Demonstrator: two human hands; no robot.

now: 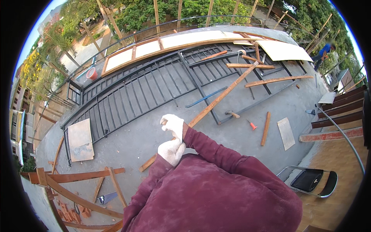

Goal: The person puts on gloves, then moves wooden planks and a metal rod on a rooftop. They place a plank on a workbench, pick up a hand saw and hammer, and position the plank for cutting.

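Observation:
White work gloves cover both of my hands, which meet in front of my chest. My left hand [171, 152] is closed at the cuff of the right glove, below the wrist. My right hand [172, 125] is raised just above it, fingers loosely bent and apart, with nothing seen in them. A strip of bare wrist shows between the right glove and the maroon sleeve [216, 145]. Beyond the hands, a long wooden plank [216, 100] slants across the concrete floor. Part of it is hidden behind my hands and arm.
A black metal railing frame [133, 99] lies ahead, with white wood-framed panels [143, 50] behind it. A hammer [232, 114], an orange-handled tool [252, 124] and a board [286, 133] lie right. A folding chair [309, 179] stands lower right; a timber frame [73, 178] lower left. Another person [324, 52] is far right.

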